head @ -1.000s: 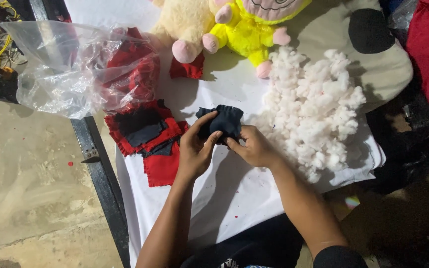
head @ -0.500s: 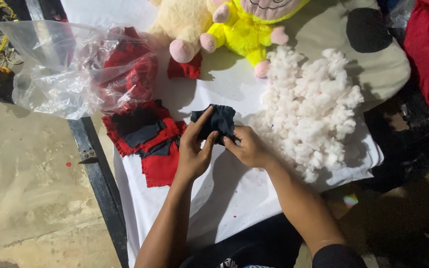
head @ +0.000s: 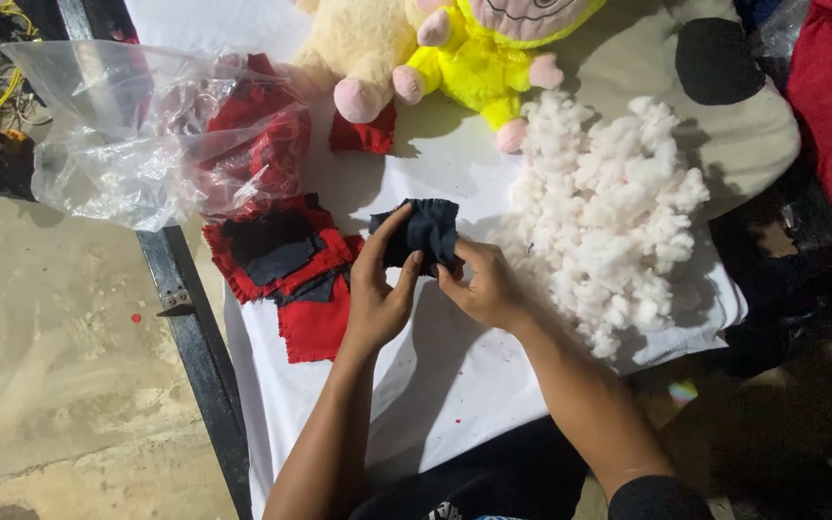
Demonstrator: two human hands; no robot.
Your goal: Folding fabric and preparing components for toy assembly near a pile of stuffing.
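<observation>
Both my hands hold a small dark navy fabric pouch [head: 423, 234] just above the white cloth [head: 406, 385] covering the table. My left hand [head: 377, 289] pinches its left and lower edge, thumb and fingers wrapped around it. On the pouch's right lower side, my right hand [head: 481, 286] has its fingertips pressed into the fabric. A heap of white stuffing fibre [head: 604, 217] lies immediately right of my right hand. Left of my left hand sits a stack of red and dark fabric squares [head: 286, 265].
A clear plastic bag [head: 146, 135] with red fabric pieces lies at the upper left. A cream plush toy [head: 358, 48] and a yellow plush toy [head: 493, 58] lie at the back, beside a beige cushion with black spots [head: 724, 106]. The table's dark metal edge [head: 190, 308] borders concrete floor.
My hands have kept working the dark pouch in place; my fingers have shifted slightly on it. Nothing else moved.
</observation>
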